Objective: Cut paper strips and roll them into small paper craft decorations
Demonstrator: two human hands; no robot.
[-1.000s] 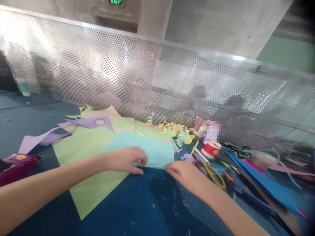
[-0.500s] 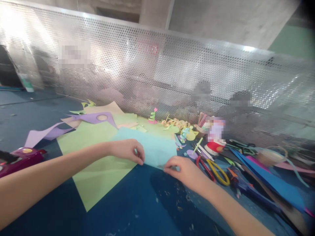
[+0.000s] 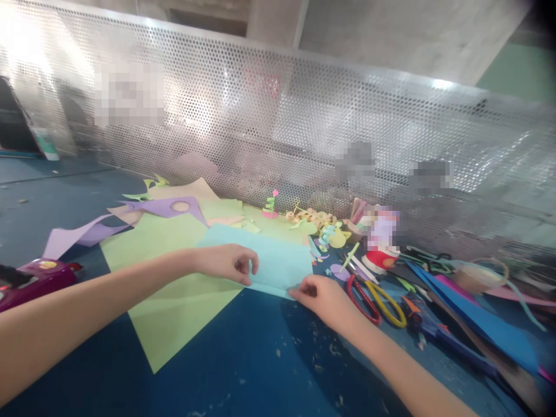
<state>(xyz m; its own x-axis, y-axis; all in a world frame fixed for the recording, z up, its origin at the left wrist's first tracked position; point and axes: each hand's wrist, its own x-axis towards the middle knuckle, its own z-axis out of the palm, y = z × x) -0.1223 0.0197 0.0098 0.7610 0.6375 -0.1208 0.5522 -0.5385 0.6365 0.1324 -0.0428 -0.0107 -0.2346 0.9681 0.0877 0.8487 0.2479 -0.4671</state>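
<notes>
A light blue sheet of paper point(image 3: 269, 256) lies on the blue surface, partly over a large green sheet point(image 3: 186, 318). Along its near edge runs a narrow folded strip. My left hand point(image 3: 232, 263) is closed, its fingers curled with the tips on the left part of that edge. At the right end of the edge, my right hand point(image 3: 315, 292) has thumb and fingers pinched on the blue paper. Red-handled scissors point(image 3: 364, 300) and yellow-handled scissors point(image 3: 386, 304) lie just right of my right hand.
Purple paper offcuts point(image 3: 160, 207) and a magenta device point(image 3: 41, 281) are at the left. Small paper figures point(image 3: 270, 207) stand by the perforated metal panel point(image 3: 243, 116). A red and white cup point(image 3: 380, 259) and blue paper strips point(image 3: 478, 315) are at the right.
The near edge of the light blue paper now shows a narrow folded strip. The fingers of my left hand have curled slightly; both hands stay in nearly the same place.
</notes>
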